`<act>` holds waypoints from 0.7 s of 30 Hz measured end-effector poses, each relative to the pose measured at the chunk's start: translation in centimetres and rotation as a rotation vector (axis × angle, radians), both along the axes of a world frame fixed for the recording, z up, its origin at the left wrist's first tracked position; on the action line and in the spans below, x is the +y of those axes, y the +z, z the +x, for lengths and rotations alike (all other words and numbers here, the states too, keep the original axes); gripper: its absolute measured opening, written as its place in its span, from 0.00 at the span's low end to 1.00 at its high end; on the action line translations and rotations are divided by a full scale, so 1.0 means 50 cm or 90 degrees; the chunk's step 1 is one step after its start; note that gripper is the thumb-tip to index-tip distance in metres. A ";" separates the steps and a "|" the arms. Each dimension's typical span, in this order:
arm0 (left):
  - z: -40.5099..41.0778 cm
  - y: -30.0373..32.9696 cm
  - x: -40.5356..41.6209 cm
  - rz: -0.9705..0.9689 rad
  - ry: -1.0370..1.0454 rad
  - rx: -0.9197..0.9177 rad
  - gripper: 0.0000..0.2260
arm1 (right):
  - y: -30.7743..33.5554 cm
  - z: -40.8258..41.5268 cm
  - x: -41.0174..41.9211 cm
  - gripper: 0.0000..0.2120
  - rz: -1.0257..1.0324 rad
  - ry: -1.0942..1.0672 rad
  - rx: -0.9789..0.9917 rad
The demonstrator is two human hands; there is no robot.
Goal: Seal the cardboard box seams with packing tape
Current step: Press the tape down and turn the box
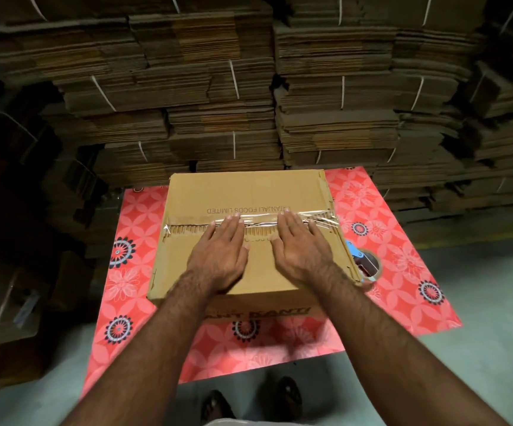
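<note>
Left hand (222, 255), right hand (299, 250) spread flat, pressing tape (259, 219) over box (242, 192) centre seam; strip laid, edge seams probably untaped.

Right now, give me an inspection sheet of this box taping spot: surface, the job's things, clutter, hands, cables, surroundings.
Surface: red flower-patterned mat lying on a grey floor.
Job's things: cardboard box on the mat, flaps closed; clear tape strip runs across the top seam, wrinkled at both ends. Tape dispenser lies on the mat right of the box, partly hidden by it.
Clutter: nothing seen on the mat besides these.
Hands: left hand and right hand lie flat on the box top, straight fingers on the tape.
Cables: nothing seen.
Surroundings: tied stacks of flattened cartons behind the mat; dark, unclear items at left.
</note>
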State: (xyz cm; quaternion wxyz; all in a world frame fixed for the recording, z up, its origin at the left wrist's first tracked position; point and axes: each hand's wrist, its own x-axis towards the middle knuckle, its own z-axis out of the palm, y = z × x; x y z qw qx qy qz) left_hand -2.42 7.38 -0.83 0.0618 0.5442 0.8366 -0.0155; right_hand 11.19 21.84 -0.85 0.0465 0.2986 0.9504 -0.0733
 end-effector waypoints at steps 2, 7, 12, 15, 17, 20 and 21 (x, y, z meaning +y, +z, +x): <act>0.000 0.001 0.001 -0.007 0.003 0.002 0.30 | -0.005 0.005 0.007 0.33 -0.002 -0.032 -0.009; 0.003 0.005 0.002 -0.017 0.008 0.008 0.29 | -0.020 0.022 0.029 0.33 -0.001 -0.107 -0.008; 0.004 0.003 0.000 -0.011 0.014 0.003 0.29 | -0.021 0.033 0.048 0.33 0.028 -0.209 0.000; 0.006 0.003 0.000 -0.003 0.012 -0.001 0.31 | -0.016 0.032 0.055 0.33 0.020 -0.284 0.030; 0.004 0.002 0.000 0.004 0.009 -0.008 0.33 | -0.009 0.026 0.060 0.32 0.003 -0.304 0.061; 0.000 -0.002 -0.002 0.031 -0.006 -0.021 0.36 | 0.002 0.018 0.079 0.28 -0.022 -0.350 0.135; -0.002 -0.003 -0.004 0.039 -0.010 -0.033 0.36 | 0.008 0.018 0.090 0.26 -0.045 -0.372 0.130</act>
